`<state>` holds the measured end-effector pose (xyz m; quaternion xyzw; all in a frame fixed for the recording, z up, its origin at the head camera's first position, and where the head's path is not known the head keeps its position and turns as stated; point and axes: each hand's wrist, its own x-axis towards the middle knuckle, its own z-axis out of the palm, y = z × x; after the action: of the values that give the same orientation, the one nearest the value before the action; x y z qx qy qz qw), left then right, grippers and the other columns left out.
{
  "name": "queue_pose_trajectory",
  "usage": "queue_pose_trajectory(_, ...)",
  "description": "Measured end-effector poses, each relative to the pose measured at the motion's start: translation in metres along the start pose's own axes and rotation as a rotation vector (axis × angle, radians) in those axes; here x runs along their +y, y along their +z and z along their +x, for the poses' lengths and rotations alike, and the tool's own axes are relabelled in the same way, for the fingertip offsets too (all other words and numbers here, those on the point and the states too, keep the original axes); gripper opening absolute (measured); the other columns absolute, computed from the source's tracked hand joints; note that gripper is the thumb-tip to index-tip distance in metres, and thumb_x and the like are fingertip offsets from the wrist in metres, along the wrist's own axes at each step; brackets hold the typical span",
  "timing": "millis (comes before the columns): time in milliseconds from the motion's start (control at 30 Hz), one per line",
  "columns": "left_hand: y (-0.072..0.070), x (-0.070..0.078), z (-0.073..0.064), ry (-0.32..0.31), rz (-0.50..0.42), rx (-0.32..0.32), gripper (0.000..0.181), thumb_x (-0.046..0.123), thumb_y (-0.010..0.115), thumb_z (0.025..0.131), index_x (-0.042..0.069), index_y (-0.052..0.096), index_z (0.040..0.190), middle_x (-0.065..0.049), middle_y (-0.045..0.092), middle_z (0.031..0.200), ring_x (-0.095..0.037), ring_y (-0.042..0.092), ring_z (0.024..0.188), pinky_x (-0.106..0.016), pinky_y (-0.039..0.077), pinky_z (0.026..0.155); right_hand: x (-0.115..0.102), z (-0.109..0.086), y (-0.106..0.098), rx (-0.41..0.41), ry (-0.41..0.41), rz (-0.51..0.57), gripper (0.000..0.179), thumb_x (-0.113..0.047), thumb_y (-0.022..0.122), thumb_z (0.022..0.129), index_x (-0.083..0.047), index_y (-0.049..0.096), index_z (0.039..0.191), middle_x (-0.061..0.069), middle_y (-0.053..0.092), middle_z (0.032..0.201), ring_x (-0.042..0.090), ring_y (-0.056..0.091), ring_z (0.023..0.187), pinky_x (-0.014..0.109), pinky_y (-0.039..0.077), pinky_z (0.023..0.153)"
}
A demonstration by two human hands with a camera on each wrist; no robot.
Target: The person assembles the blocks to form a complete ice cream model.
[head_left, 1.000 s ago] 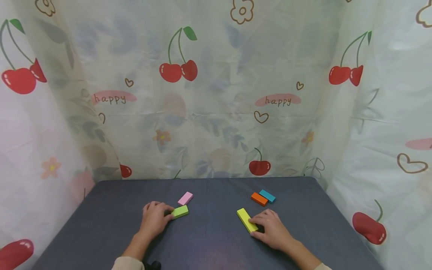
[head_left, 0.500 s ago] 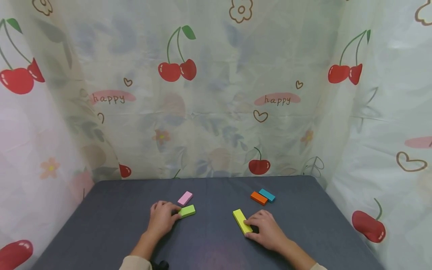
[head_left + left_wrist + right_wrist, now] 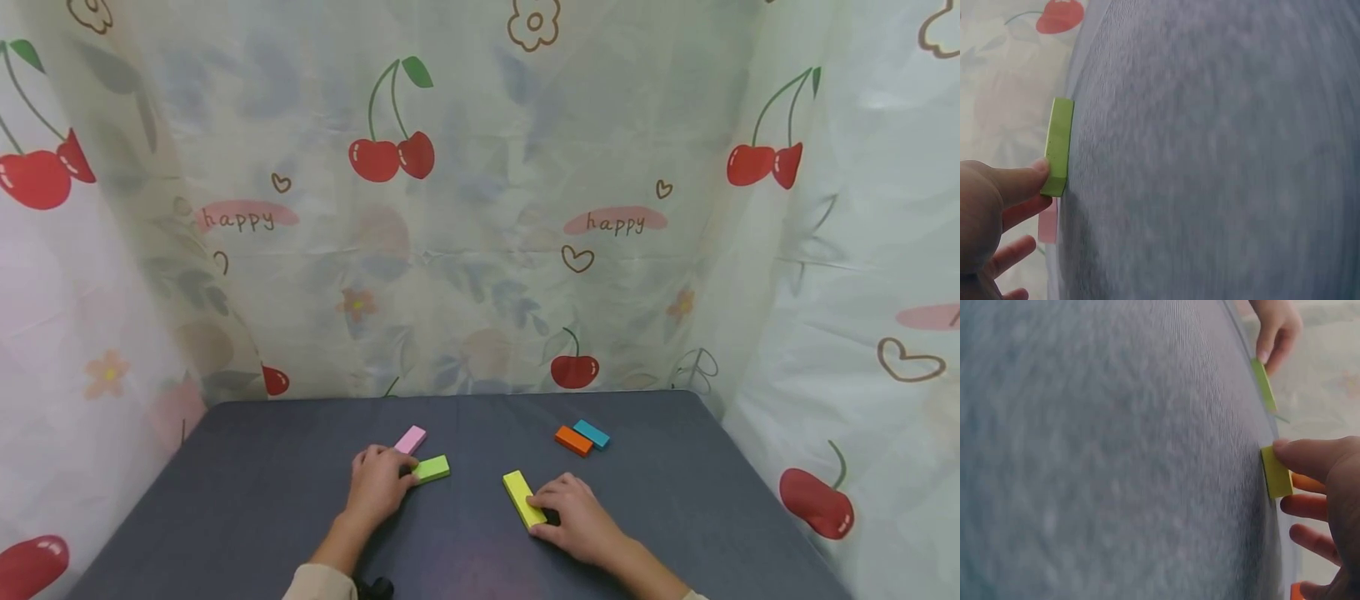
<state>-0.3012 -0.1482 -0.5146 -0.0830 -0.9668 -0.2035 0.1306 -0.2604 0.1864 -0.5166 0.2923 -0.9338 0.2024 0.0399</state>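
Observation:
In the head view my left hand (image 3: 378,483) pinches the near-left end of a light green block (image 3: 432,470) between thumb and fingers. My right hand (image 3: 573,517) grips the near end of a yellow block (image 3: 523,498), which slants toward the far left. The left wrist view shows the thumb on the green block (image 3: 1059,144), its other fingers spread loosely. In the right wrist view the thumb lies against the yellow block (image 3: 1276,472). A pink block (image 3: 410,440) lies just behind the green one, partly hidden by the left hand.
On the dark table (image 3: 285,467), an orange block (image 3: 573,441) and a blue block (image 3: 592,434) lie side by side, farther back on the right. A patterned curtain (image 3: 465,208) with cherries surrounds the table's back and sides.
The left hand has moved right with the green block, passing in front of the pink one. The right hand has moved left and slightly nearer with the yellow block, so the two blocks are closer together.

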Motion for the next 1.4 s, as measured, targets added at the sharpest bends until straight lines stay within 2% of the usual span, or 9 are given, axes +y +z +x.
queue_pose_trajectory(400, 0.007, 0.019, 0.001, 0.051, -0.021, 0.013, 0.021, 0.024, 0.081, 0.079, 0.017, 0.078, 0.099, 0.001, 0.071, 0.098, -0.030, 0.054, 0.104, -0.059, 0.029, 0.100, -0.017, 0.005, 0.004, -0.031, 0.000, -0.018, 0.039, -0.043, 0.076, 0.082, -0.020, 0.075, 0.113, -0.016, 0.064, 0.100, 0.009, 0.046, 0.091, 0.043, 0.040, 0.085)
queue_pose_trajectory(633, 0.010, 0.024, 0.003, 0.084, -0.004, 0.015, 0.021, 0.026, 0.081, 0.079, 0.018, 0.079, 0.097, 0.003, 0.071, 0.095, -0.028, 0.054, 0.101, -0.058, 0.030, 0.099, -0.030, 0.008, 0.008, -0.042, 0.004, -0.012, 0.039, -0.043, 0.077, 0.081, -0.019, 0.075, 0.112, -0.015, 0.063, 0.099, 0.010, 0.046, 0.093, 0.054, 0.034, 0.099)
queue_pose_trajectory(833, 0.012, 0.032, 0.004, 0.110, 0.013, 0.021, 0.020, 0.026, 0.081, 0.078, 0.018, 0.079, 0.096, 0.003, 0.070, 0.093, -0.028, 0.054, 0.102, -0.058, 0.031, 0.098, -0.038, 0.012, 0.010, -0.043, 0.024, -0.053, 0.039, -0.045, 0.077, 0.080, -0.020, 0.075, 0.111, -0.015, 0.063, 0.096, 0.012, 0.047, 0.095, 0.062, 0.027, 0.104)
queue_pose_trajectory(1133, 0.019, 0.040, 0.004, 0.126, 0.017, 0.014, 0.019, 0.026, 0.081, 0.079, 0.019, 0.079, 0.097, 0.005, 0.069, 0.092, -0.026, 0.054, 0.100, -0.057, 0.032, 0.097, -0.049, 0.016, 0.015, -0.028, 0.009, -0.063, 0.038, -0.046, 0.077, 0.081, -0.020, 0.076, 0.109, -0.014, 0.062, 0.093, 0.012, 0.048, 0.095, 0.063, 0.027, 0.104)
queue_pose_trajectory(1400, 0.022, 0.047, 0.002, 0.171, 0.016, 0.027, 0.017, 0.025, 0.080, 0.079, 0.018, 0.079, 0.095, 0.005, 0.068, 0.090, -0.027, 0.055, 0.101, -0.056, 0.033, 0.095, -0.058, 0.018, 0.024, 0.008, 0.007, -0.114, 0.038, -0.047, 0.077, 0.080, -0.020, 0.076, 0.107, -0.012, 0.062, 0.093, 0.013, 0.049, 0.094, 0.062, 0.030, 0.102)
